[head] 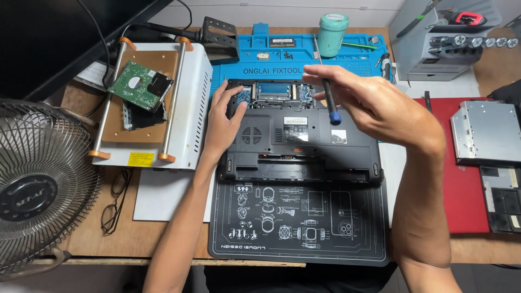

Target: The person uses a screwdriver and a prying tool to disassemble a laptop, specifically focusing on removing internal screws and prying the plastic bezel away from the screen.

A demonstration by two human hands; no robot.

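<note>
At the far left stands a wire-guarded fan, and a pair of glasses lies on the wooden surface between the fan and the left forearm. Up from there, a white heating plate carries a bare hard drive, green board up, well to the left of the left hand's grip.

The left hand rests spread on the upper left corner of the upturned black laptop, fingers apart and pressing flat on the case, clamping nothing. The laptop lies with its long axis running left to right on a black printed work mat, its back edge against a blue repair mat. The open memory bay sits just to the right of the left hand's fingertips.

The right hand hovers above the laptop's upper right part, its grip closed on a slim screwdriver with a blue end, held near upright. The open bay lies below and a little to the left of this grip; the tool's tip is hidden, so contact cannot be told. The right hand carries the tool, though the left hand is nearer the bay.

Behind the right grip stands a teal-lidded jar. Far right, an optical drive lies on a red cover.
</note>
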